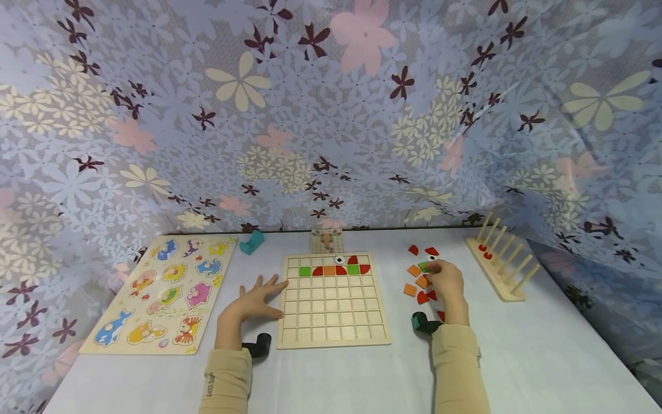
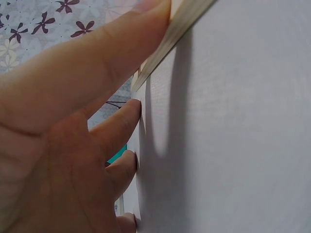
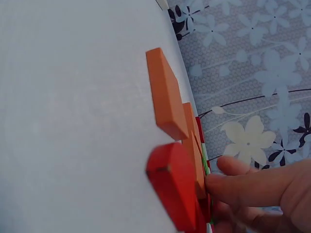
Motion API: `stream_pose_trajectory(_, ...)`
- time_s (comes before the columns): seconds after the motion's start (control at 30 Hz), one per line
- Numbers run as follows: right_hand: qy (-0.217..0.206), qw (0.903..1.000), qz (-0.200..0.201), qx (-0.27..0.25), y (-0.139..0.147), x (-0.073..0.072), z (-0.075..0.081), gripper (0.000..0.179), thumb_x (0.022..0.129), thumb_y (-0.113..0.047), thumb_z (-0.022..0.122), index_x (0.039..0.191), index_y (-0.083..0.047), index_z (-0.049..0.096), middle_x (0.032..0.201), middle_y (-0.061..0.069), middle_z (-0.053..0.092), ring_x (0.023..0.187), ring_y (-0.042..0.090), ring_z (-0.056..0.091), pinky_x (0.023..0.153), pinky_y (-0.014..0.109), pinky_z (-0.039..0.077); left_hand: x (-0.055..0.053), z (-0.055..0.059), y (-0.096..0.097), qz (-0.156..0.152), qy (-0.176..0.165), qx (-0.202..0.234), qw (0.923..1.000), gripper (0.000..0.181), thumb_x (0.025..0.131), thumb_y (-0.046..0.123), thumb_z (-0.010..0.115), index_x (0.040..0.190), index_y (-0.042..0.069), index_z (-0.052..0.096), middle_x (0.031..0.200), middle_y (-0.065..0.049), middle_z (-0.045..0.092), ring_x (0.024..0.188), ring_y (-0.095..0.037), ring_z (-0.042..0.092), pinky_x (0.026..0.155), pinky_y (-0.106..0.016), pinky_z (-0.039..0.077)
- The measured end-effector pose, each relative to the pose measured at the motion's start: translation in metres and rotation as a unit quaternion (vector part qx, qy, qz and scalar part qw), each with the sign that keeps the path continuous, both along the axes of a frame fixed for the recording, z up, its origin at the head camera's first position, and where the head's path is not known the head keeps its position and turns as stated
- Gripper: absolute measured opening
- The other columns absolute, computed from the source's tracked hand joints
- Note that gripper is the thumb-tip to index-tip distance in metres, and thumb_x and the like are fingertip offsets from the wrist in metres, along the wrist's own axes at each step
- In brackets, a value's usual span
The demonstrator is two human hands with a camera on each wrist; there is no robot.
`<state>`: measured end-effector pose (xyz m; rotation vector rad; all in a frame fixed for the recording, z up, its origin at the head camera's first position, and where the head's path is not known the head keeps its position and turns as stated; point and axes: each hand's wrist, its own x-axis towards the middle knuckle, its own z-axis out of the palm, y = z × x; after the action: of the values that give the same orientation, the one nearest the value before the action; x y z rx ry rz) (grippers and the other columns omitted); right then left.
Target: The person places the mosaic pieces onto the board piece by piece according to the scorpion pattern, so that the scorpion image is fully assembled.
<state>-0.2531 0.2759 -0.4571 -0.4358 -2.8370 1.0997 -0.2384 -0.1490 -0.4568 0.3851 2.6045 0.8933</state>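
My left hand (image 1: 256, 300) lies with fingers spread at the left edge of a wooden grid board (image 1: 331, 313). Its thumb touches the board's rim, as the left wrist view also shows. Along the board's upper rows sit a green square (image 1: 305, 271), an orange square (image 1: 329, 270), several red quarter-round pieces (image 1: 365, 269) and a white eye piece (image 1: 339, 260). To the right of the board, my right hand (image 1: 447, 280) pinches a green square tile (image 1: 424, 267) among loose pieces. Around it lie orange squares (image 3: 165, 94) and red quarter-rounds (image 3: 170, 179).
A small pattern card (image 1: 327, 241) stands behind the board. At left lies an animal peg puzzle (image 1: 165, 287), with a teal block (image 1: 251, 242) by its corner. A wooden rack with upright pegs (image 1: 499, 270) stands at right. Floral cloth (image 1: 331, 126) hangs behind the table.
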Motion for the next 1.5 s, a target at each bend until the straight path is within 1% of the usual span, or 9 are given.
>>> stream_pose_trajectory(0.17,-0.036,0.9985,-0.027,0.029,0.001,0.003,0.003,0.028,0.084,-0.010,0.062,0.108,0.005,0.061,0.111,0.027,0.058,0.101,0.042,0.052,0.084,0.050,0.042,0.001,0.001,0.001,0.000,-0.002,0.000,1.0000,0.080,0.070,0.023,0.078,0.141,0.013,0.040,0.151,-0.016,0.020,0.138,-0.043,-0.004,0.100,-0.069,-0.013)
stream_pose_trajectory(0.33,-0.052,0.9978,-0.017,0.037,0.003,0.003,0.004,0.033,0.084,-0.013,0.064,0.112,0.005,0.060,0.119,0.030,0.053,0.106,0.047,0.049,0.086,0.052,0.041,0.000,0.002,0.001,0.001,-0.003,0.002,1.0000,0.080,0.070,0.022,0.078,0.140,0.012,0.041,0.151,-0.017,0.020,0.138,-0.044,-0.003,0.099,-0.069,-0.013)
stream_pose_trajectory(0.53,-0.037,0.9989,-0.017,0.024,0.005,0.001,0.002,0.030,0.084,-0.005,0.059,0.113,0.002,0.059,0.111,0.028,0.057,0.098,0.042,0.051,0.084,0.051,0.041,-0.001,0.001,0.000,0.001,-0.001,0.000,1.0000,0.080,0.070,0.022,0.078,0.140,0.012,0.040,0.151,-0.017,0.020,0.138,-0.044,-0.004,0.099,-0.069,-0.013)
stream_pose_trajectory(0.63,-0.037,0.9990,-0.017,0.020,0.006,0.002,0.002,0.029,0.086,-0.007,0.056,0.113,0.004,0.059,0.110,0.028,0.057,0.098,0.041,0.051,0.084,0.051,0.042,-0.001,0.001,0.000,0.002,0.000,-0.001,1.0000,0.080,0.070,0.022,0.078,0.141,0.013,0.040,0.151,-0.016,0.020,0.138,-0.043,-0.004,0.100,-0.069,-0.013)
stream_pose_trajectory(0.9,-0.078,0.9970,0.005,-0.004,0.009,0.009,0.010,0.036,0.083,-0.016,0.065,0.110,0.008,0.060,0.110,0.028,0.057,0.099,0.041,0.050,0.086,0.051,0.042,0.000,0.002,0.000,0.004,-0.003,0.005,1.0000,0.080,0.070,0.021,0.078,0.140,0.013,0.041,0.151,-0.016,0.020,0.138,-0.043,-0.004,0.100,-0.068,-0.014)
stream_pose_trajectory(1.1,-0.048,0.9983,0.017,-0.029,0.009,0.007,0.005,0.028,0.081,-0.006,0.066,0.103,0.009,0.054,0.097,0.024,0.058,0.089,0.036,0.052,0.079,0.047,0.044,0.002,0.003,0.000,0.002,-0.002,0.005,1.0000,0.080,0.070,0.021,0.078,0.140,0.012,0.040,0.151,-0.017,0.020,0.138,-0.043,-0.004,0.100,-0.069,-0.013)
stream_pose_trajectory(1.23,-0.028,0.9963,0.021,-0.079,0.006,0.006,0.005,0.030,0.083,-0.008,0.064,0.106,0.007,0.050,0.099,0.023,0.056,0.091,0.035,0.051,0.077,0.044,0.044,0.001,0.003,0.000,0.001,-0.002,0.004,1.0000,0.080,0.070,0.021,0.078,0.140,0.012,0.040,0.151,-0.017,0.020,0.138,-0.044,-0.004,0.100,-0.069,-0.013)
stream_pose_trajectory(1.33,0.001,0.9918,0.014,-0.127,0.000,0.004,0.010,0.034,0.085,-0.010,0.062,0.112,0.005,0.048,0.100,0.018,0.053,0.091,0.029,0.050,0.075,0.035,0.045,0.001,0.002,0.000,0.001,-0.002,0.003,1.0000,0.080,0.070,0.022,0.078,0.140,0.013,0.041,0.151,-0.016,0.020,0.138,-0.044,-0.004,0.100,-0.068,-0.014)
stream_pose_trajectory(1.5,0.051,0.9793,0.005,-0.196,-0.017,0.000,0.017,0.040,0.085,-0.006,0.059,0.119,0.006,0.042,0.097,0.011,0.048,0.079,0.013,0.048,0.070,0.021,0.046,0.000,0.002,0.000,0.000,0.000,0.000,1.0000,0.080,0.070,0.022,0.078,0.140,0.013,0.041,0.151,-0.016,0.020,0.138,-0.044,-0.003,0.100,-0.069,-0.013)
